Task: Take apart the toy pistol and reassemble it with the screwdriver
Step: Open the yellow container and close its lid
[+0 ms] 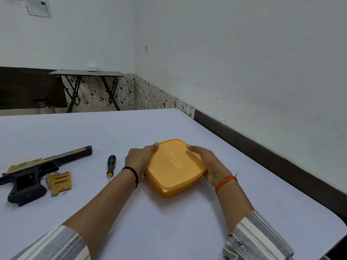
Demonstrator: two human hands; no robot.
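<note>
Both your hands clasp the yellow box (174,167) mid-counter (131,128).
Left grip (139,160) and right grip (208,164) hold its sides (lid on); toy pistol (33,173) and screwdriver (111,165) lie toward the left edge.

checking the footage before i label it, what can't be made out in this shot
Head view:
- Inside of the yellow box: hidden by its closed lid.
- Toy pistol: rear end cut off by the left edge.
- Small dark bit beside the tan panel: too small to identify.
- Screwdriver tip: too thin to tell.
</note>
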